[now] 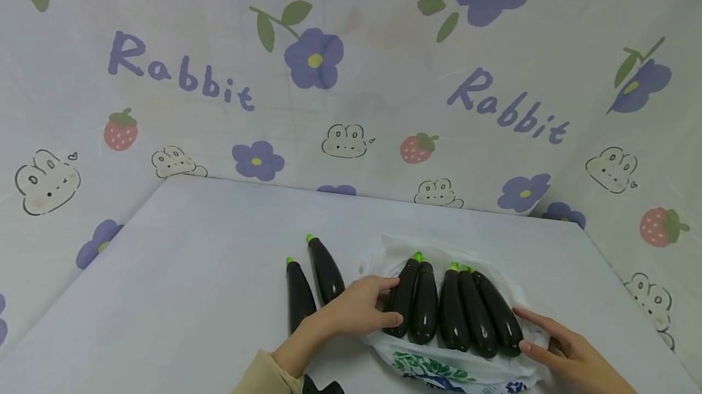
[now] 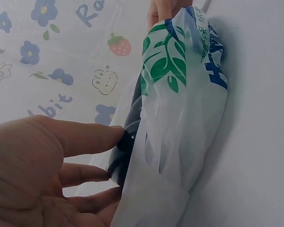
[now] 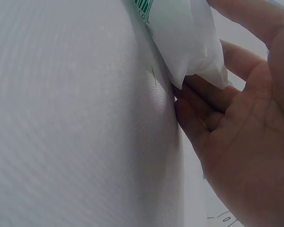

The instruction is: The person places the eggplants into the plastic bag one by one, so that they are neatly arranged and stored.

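Observation:
Several dark eggplants [image 1: 454,312] with green stem ends lie side by side on a white plastic bag [image 1: 439,365] with green and blue print. The left hand [image 1: 356,309] touches the leftmost eggplant [image 1: 403,298], thumb and fingers spread around its side; the left wrist view shows its fingertips against a dark eggplant [image 2: 120,163] at the bag's edge. At the row's right end, the right hand [image 1: 570,345] has its extended fingers at the rightmost eggplant [image 1: 499,315]. In the right wrist view the right hand [image 3: 246,104] lies beside the bag [image 3: 194,42].
Two more eggplants [image 1: 298,293] [image 1: 326,269] lie on the white table [image 1: 192,296] left of the bag. Part of another dark object [image 1: 323,386] shows at the bottom edge, below the left forearm. A printed cloth [image 1: 373,102] hangs behind the table.

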Demonstrator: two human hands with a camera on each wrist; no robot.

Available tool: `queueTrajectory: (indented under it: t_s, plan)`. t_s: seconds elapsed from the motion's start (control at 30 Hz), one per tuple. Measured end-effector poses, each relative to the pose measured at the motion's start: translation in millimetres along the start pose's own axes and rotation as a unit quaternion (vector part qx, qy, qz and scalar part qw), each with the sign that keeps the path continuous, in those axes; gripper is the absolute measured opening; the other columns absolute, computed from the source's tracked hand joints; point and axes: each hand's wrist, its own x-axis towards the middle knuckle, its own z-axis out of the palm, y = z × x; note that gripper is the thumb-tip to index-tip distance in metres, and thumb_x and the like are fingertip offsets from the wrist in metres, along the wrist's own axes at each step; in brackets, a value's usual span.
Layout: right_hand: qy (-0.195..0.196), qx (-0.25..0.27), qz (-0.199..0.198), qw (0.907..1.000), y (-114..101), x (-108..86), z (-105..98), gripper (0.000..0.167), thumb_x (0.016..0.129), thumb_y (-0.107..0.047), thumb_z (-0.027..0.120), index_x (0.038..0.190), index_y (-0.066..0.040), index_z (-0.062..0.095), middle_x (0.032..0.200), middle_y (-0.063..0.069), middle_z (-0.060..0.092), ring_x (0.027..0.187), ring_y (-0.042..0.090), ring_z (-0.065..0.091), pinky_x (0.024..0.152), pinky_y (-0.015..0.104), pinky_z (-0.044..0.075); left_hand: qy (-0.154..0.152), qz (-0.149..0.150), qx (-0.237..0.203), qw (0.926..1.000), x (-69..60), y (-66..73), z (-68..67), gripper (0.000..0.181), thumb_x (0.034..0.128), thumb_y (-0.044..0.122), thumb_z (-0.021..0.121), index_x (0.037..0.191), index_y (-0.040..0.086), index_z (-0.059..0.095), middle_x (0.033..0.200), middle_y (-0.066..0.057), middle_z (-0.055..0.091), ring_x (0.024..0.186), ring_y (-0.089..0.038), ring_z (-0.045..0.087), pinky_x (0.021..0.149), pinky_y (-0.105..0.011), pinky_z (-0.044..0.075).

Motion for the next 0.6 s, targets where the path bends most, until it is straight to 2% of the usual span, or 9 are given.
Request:
queueTrajectory:
  t_s: [0.2,0.27,0.43,0.53,0.6]
  plan:
    - [-0.013,0.013,0.021,0.9996,-3.6,0.1,-2.4,0.069,0.107,-0.035,0.059,0.163,-0.004,0.033,0.154,0.027,0.043,0.094,0.003,0.047,0.072,0.027,0.039,-0.005,0.031,0.008,0.9995,-0.3,3.1,0.4,0.064,0.0945,0.014,0.075,0.150,-0.006,0.050,0.142,-0.019,0.064,0.120,-0.024,0.069,0.103,-0.033,0.052]
    - [-0.014,0.009,0.021,0.9997,-3.0,0.3,-2.8,0.069,0.107,-0.037,0.059,0.163,-0.005,0.033,0.161,0.029,0.037,0.099,-0.003,0.047,0.077,0.026,0.043,-0.004,0.034,0.020,0.9992,-0.2,3.2,1.1,0.065,0.0948,0.015,0.075,0.150,-0.007,0.050,0.136,-0.019,0.068,0.119,-0.021,0.067,0.101,-0.029,0.051]
    - [-0.010,0.000,0.014,0.9998,-0.4,1.1,-2.9,0.068,0.107,-0.039,0.060,0.162,-0.009,0.036,0.163,0.028,0.035,0.110,-0.021,0.040,0.087,0.025,0.051,-0.002,0.024,0.034,0.9991,-0.6,2.0,2.5,0.066,0.0956,0.019,0.074,0.151,-0.005,0.048,0.133,-0.017,0.065,0.114,-0.016,0.055,0.094,-0.024,0.046]
    - [-0.010,0.005,0.014,0.9998,0.9,1.3,-2.5,0.068,0.105,-0.040,0.061,0.162,-0.010,0.037,0.164,0.027,0.036,0.111,-0.026,0.036,0.087,0.022,0.051,-0.005,0.022,0.029,0.9993,-0.5,1.5,2.7,0.066,0.0958,0.018,0.074,0.152,-0.006,0.047,0.128,-0.016,0.065,0.105,-0.014,0.053,0.087,-0.023,0.045]
    - [-0.011,0.007,0.019,0.9997,1.6,1.2,-2.1,0.070,0.105,-0.041,0.062,0.162,-0.011,0.037,0.164,0.026,0.036,0.110,-0.022,0.039,0.086,0.021,0.050,-0.007,0.024,0.028,0.9993,-0.2,1.4,2.7,0.066,0.0958,0.017,0.074,0.152,-0.006,0.047,0.122,-0.014,0.067,0.100,-0.012,0.052,0.084,-0.022,0.044]
